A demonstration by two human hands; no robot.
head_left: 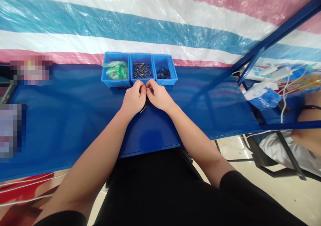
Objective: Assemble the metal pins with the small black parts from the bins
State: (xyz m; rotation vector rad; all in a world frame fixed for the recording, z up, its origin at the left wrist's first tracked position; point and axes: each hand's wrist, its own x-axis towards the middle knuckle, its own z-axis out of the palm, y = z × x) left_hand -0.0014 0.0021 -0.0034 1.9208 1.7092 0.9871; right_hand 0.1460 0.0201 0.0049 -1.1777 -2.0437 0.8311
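My left hand [135, 97] and my right hand [157, 95] meet fingertip to fingertip just in front of three blue bins. Both are closed in a pinch; whatever sits between the fingers is too small and hidden to make out. Under them on the blue tabletop lie a few thin brass-coloured and dark pieces [143, 109]. The left bin [115, 83] holds green and clear plastic bags [117, 70]. In the middle bin are many small brass and dark pin-like parts [142, 71]. Small black parts [163, 73] lie in the right bin [167, 82].
A striped plastic sheet [125, 25] hangs behind the blue table [62, 119]. On the right, a blue metal frame [263, 45] separates off a cluttered surface with a blue-and-white package [263, 95]. Another person's arm [309, 125] shows at the far right.
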